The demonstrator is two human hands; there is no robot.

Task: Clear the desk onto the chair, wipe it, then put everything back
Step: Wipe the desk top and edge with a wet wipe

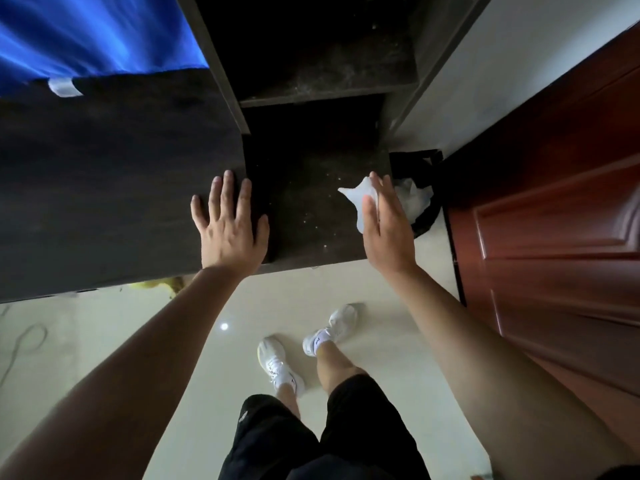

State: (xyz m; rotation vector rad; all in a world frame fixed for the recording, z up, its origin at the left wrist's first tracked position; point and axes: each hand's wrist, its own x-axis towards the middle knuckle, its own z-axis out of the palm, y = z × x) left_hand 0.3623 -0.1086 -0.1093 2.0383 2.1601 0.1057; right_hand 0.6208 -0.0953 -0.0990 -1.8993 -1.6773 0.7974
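A dark wooden desk (pixel 104 188) fills the left of the head view, with a lower dusty shelf (pixel 311 202) to its right. My left hand (pixel 230 223) lies flat with fingers spread on the desk's right front corner. My right hand (pixel 386 230) hovers at the shelf's right edge and holds a crumpled white wipe (pixel 358 199) under its fingers. White specks of dust dot the shelf. No chair shows.
A black bin (pixel 424 188) with a white liner stands right of the shelf, beside a reddish-brown door (pixel 554 237). Blue cloth (pixel 86 36) hangs behind the desk, with a white strip (pixel 64 87) at its lower edge. Pale tiled floor (pixel 173 341), a cable (pixel 24 344) and my feet lie below.
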